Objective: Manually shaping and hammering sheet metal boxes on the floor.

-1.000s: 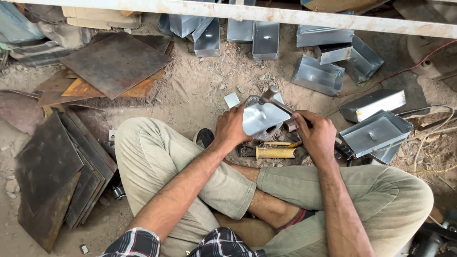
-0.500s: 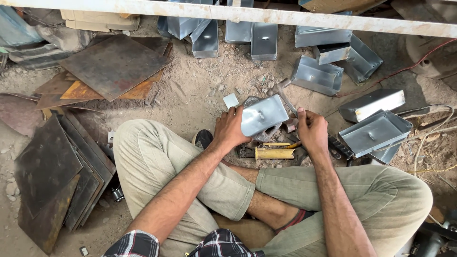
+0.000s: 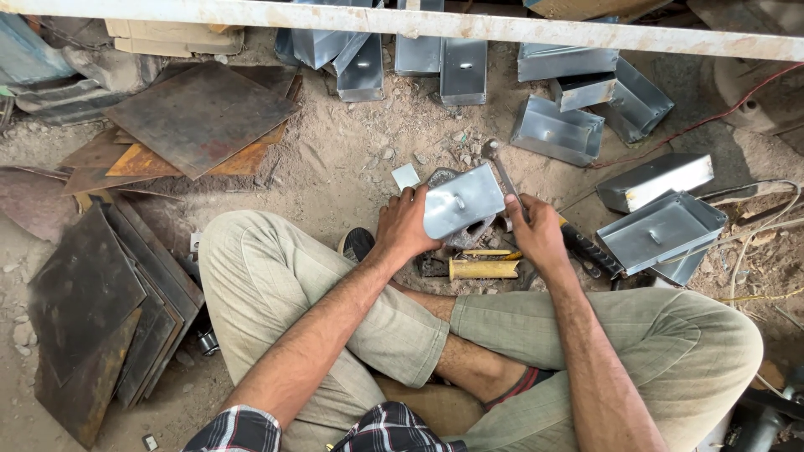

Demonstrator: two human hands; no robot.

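Sandy ground (image 3: 352,159) is the work surface, where a tray (image 3: 462,201) is gripped by the left hand (image 3: 404,228) over a block (image 3: 469,234) while a hammer (image 3: 505,177) is clenched by the right hand (image 3: 536,234); a fastening step is judged in hand, and a square, steady strike is called for.

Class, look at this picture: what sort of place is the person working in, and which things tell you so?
Probably an informal sheet-metal workshop on bare ground: folded metal trays lie about, rusty flat sheets are stacked, and the hands work a metal box.
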